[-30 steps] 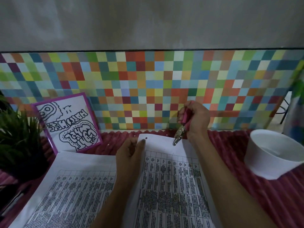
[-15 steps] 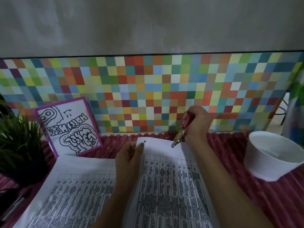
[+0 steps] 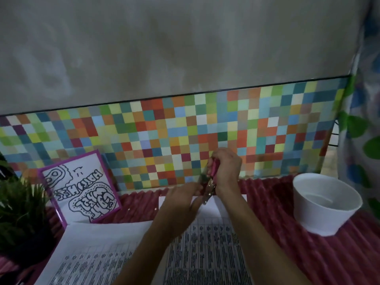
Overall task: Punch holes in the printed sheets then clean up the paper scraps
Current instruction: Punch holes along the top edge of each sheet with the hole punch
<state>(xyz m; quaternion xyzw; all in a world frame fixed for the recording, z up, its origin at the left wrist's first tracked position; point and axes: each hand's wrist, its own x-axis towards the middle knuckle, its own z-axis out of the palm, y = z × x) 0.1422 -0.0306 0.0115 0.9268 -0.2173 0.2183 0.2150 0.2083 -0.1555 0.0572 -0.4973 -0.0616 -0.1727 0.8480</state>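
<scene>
At a desk under a checkered wall, you are working the far edge of a printed sheet [image 3: 207,249] with a small punch [image 3: 210,187]; your right hand [image 3: 226,171] is closing in a fist around its pink handles, with the metal nose pointing down at the paper's top margin; your left hand [image 3: 181,204] is lying on the same sheet just beside the punch, fingers [image 3: 195,188] stretched toward the nose and blurred, so you cannot tell whether it is pinching the edge or only pressing it flat. A second sheet [image 3: 98,254] is lying to the left, partly under your forearm; a white bowl [image 3: 324,210] is standing well apart to the right on the red ribbed mat [image 3: 298,254]. The risks, as a judgement: your left fingertips are sitting close enough to the nose to get nipped; the sheet is shifting easily on the ribbed mat, so a hole could be landing crooked or tearing through the margin; small pale dots [image 3: 141,209] near the sheet's left corner may be scraps, and more could be settling into the grooves, far from the bowl.
</scene>
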